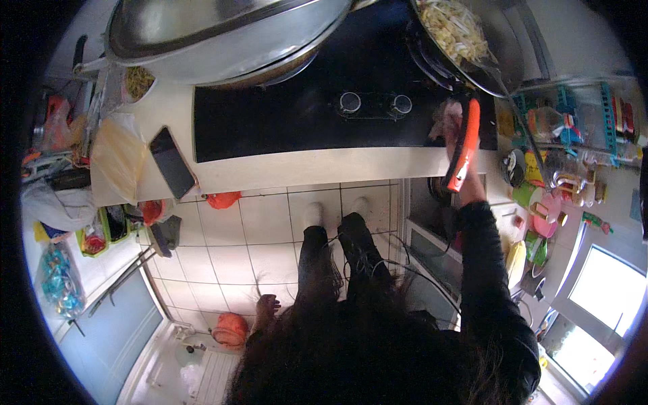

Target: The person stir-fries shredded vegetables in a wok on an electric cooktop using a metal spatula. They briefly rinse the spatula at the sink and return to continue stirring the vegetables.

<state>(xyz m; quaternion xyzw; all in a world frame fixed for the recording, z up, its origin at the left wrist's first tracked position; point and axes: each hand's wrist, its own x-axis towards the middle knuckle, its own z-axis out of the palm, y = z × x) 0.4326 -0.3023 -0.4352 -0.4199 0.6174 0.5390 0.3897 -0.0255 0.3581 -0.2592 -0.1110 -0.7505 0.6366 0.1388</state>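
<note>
My right hand (452, 126) is blurred over the right end of the black cooktop (283, 121), on what looks like a pale crumpled cloth (439, 125). Above it, partly hiding hand and wrist, runs the orange and black handle (467, 142) of a wok (498, 76). Shredded pale food (453, 30) lies in this wok, and a long metal utensil (519, 116) leans across its rim. My left hand (268, 305) hangs low by my side, holding nothing, its fingers loosely curled. A large pan with a metal lid (228, 45) stands on the cooktop's left side.
Left of the cooktop lie a smartphone (173, 163), a yellowish plastic bag (119, 157) and a container of shredded food (139, 82). Racks with jars and cups (567, 177) line the right wall. An open lower cabinet (433, 202) is by my right arm; a cable (425, 273) hangs near my legs.
</note>
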